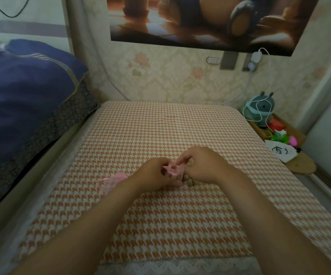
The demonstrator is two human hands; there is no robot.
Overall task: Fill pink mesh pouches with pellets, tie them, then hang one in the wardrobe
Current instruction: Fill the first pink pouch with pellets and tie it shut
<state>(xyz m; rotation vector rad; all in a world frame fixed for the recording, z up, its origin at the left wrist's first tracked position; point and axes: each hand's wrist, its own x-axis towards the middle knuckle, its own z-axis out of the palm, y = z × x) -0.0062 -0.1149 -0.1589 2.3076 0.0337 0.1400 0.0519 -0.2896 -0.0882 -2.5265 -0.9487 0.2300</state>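
A small pink mesh pouch [174, 170] is held between both hands over the orange houndstooth cloth [180, 132]. My left hand [155, 175] grips its left side. My right hand [202, 165] pinches the pouch's top edge with thumb and forefinger. A little heap of brown pellets [187, 178] lies on the cloth under and between the hands, mostly hidden. A second pink mesh pouch [112, 180] with a ribbon lies flat on the cloth, partly behind my left forearm.
A dark blue quilt [22, 92] is piled on the bed at left. At right a low shelf holds a grey plush toy [261, 106], a white drawstring bag [280, 152] and bright trinkets. A white charger cable [267, 80] hangs from the wall.
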